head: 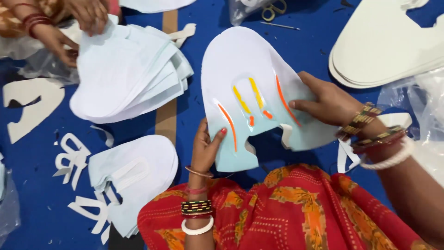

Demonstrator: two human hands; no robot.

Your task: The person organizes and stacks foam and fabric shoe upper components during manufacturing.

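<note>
Over the blue tabletop [27, 185], a pale blue cut-out sheet [245, 69] with yellow and orange slits was held between both hands. Left of it lay a fanned stack of similar sheets [129, 78], handled by another person's hands [69, 23]. The right hand [328, 104] pinched the sheet's right edge; the left hand [206, 148] gripped its lower tab, thumb on top. Scissors [273, 10], possibly, lay beyond

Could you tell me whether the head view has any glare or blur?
Head view: even light, soft shadows; slight sheen on the pale blue cut sheet held by the left hand and right hand; the co-worker's hands look slightly motion-blurred.
</note>
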